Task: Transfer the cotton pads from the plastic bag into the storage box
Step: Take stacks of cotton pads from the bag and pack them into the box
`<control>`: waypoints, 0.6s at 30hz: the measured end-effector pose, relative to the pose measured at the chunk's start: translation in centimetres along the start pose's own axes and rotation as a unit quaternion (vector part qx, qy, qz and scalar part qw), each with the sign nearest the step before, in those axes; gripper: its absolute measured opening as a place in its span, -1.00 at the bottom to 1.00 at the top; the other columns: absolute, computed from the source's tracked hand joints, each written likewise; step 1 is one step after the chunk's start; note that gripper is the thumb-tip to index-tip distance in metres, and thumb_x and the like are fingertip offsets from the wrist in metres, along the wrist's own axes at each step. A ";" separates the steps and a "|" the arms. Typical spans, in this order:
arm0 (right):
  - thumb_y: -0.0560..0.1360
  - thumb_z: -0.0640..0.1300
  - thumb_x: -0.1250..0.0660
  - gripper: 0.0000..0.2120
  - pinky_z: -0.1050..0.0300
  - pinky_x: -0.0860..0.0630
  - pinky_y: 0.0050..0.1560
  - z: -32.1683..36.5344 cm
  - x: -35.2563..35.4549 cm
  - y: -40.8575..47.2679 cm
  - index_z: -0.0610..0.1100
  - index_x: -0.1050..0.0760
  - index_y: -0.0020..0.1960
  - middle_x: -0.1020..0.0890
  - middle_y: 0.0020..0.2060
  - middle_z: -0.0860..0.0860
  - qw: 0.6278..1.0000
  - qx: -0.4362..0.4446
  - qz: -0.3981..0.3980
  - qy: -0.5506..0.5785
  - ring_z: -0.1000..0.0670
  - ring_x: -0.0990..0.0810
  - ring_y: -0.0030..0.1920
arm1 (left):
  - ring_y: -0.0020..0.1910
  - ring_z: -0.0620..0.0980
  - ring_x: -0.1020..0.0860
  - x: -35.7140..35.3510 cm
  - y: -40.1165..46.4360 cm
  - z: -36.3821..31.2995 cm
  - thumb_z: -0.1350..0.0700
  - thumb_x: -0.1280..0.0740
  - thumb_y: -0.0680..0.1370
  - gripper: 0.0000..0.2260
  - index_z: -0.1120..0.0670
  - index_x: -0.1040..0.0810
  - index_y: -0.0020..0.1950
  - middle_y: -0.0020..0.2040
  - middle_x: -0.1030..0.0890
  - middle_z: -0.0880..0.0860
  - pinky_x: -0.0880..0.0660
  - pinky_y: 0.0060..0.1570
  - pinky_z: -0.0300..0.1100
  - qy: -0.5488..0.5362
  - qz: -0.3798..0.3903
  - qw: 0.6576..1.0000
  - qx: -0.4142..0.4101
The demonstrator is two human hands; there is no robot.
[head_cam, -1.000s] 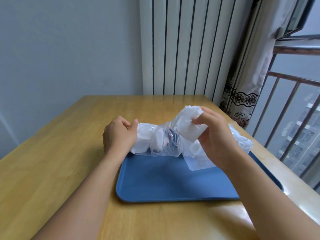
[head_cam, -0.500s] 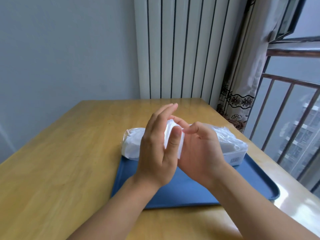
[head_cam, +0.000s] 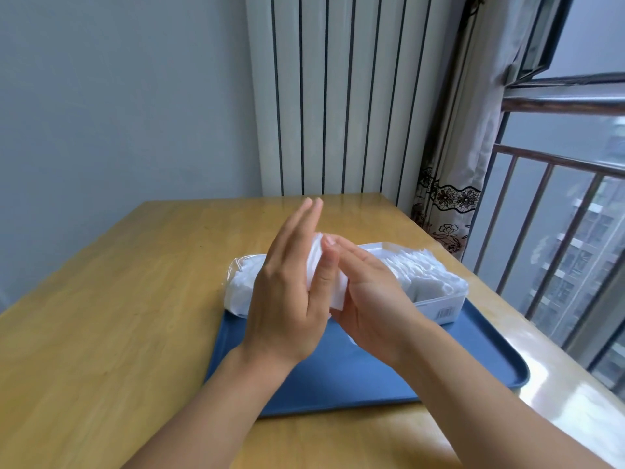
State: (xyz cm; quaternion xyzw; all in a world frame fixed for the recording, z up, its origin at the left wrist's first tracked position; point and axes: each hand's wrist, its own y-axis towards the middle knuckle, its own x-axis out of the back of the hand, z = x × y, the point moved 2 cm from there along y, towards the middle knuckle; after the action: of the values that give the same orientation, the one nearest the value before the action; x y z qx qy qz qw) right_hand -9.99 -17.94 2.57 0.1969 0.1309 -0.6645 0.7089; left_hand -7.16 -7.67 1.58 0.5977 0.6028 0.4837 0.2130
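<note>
Pads pressed between two flat hands above the tray

Cotton pads [head_cam: 325,282], a small white stack, sit sandwiched between the left hand [head_cam: 287,299] and the right hand [head_cam: 368,299]; only the stack's top and lower right edges show, so its thickness cannot be told. Both hands have straight fingers laid together, palms pressing on the stack. The plastic bag [head_cam: 241,287] lies at the blue tray [head_cam: 439,374]'s far left corner, its right end hidden behind the left hand. The storage box [head_cam: 439,308] stands along the tray's far right edge, holding a row of pads; its near left part is covered by the right hand. The tray rests on the desk [head_cam: 101,333].

Against half a second ago, the left fingers stand straighter and the right fingers lie flat instead of pinching. Bag and box have not moved.
</note>
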 end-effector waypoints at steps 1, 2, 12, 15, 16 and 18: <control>0.64 -0.08 -0.27 -0.63 0.10 -0.58 -0.12 0.0 0.1 0.1 -0.30 -0.47 0.33 -0.65 -0.04 -0.15 1.000 0.011 -0.021 0.004 -0.08 -0.63 -0.09 | 0.47 -0.07 -0.38 0.0 0.0 0.1 -0.09 -0.17 0.65 -0.48 0.15 -0.31 0.54 0.50 -0.39 0.06 -0.39 0.38 -0.19 -0.005 -0.018 1.000 0.022; 0.64 -0.07 -0.27 -0.65 0.08 -0.61 -0.13 0.2 0.4 0.3 -0.28 -0.50 0.32 -0.66 -0.04 -0.18 0.999 0.022 -0.044 0.014 -0.11 -0.65 -0.09 | 0.43 -0.09 -0.42 0.0 0.0 0.2 -0.14 -0.21 0.61 -0.44 0.13 -0.31 0.53 0.47 -0.40 0.02 -0.44 0.32 -0.22 -0.021 -0.030 0.998 0.053; 0.69 0.02 -0.17 -0.61 0.17 -0.65 -0.16 0.2 1.3 0.5 -0.25 -0.62 0.01 -0.73 -0.22 -0.11 0.996 0.021 -0.070 0.042 -0.02 -0.72 -0.20 | 0.24 0.07 -0.43 -1.0 -0.8 -0.4 -0.09 -0.10 0.63 -0.49 0.16 -0.31 0.51 0.30 -0.48 0.09 -0.30 0.27 -0.16 0.137 0.051 0.989 0.037; 0.69 -0.03 -0.20 -0.66 0.06 -0.60 0.07 0.4 1.6 0.7 -0.23 -0.66 0.03 -0.73 -0.11 -0.12 0.999 0.007 -0.035 -0.024 -0.06 -0.69 -0.06 | 0.29 0.03 -0.41 -0.6 -0.7 0.0 -0.06 -0.04 0.64 -0.52 0.14 -0.29 0.50 0.34 -0.47 0.07 -0.32 0.31 -0.16 0.090 0.042 0.993 0.059; 0.68 -0.08 -0.22 -0.69 0.03 -0.57 0.12 0.7 1.8 0.7 -0.20 -0.68 -0.02 -0.72 -0.13 -0.10 0.997 0.007 -0.014 -0.071 -0.06 -0.67 -0.07 | 0.32 0.00 -0.40 -0.5 -0.7 0.2 -0.06 -0.03 0.64 -0.52 0.12 -0.28 0.51 0.36 -0.46 0.04 -0.33 0.33 -0.15 0.064 0.042 0.995 0.070; 0.66 -0.17 -0.25 -0.77 -0.04 -0.54 0.18 1.8 2.6 0.6 -0.23 -0.67 0.06 -0.70 -0.06 -0.15 0.986 0.009 0.037 -0.161 -0.09 -0.66 -0.02 | 0.35 -0.04 -0.40 -0.5 -0.8 0.2 -0.06 -0.05 0.64 -0.53 0.07 -0.22 0.53 0.36 -0.42 -0.03 -0.33 0.35 -0.20 0.018 0.050 0.995 0.082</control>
State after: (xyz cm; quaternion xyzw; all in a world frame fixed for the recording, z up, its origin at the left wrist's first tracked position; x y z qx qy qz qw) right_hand -9.34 -21.02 3.06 0.0988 0.0014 -0.6619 0.7431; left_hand -7.28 -7.87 0.66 0.6336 0.6136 0.4536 0.1277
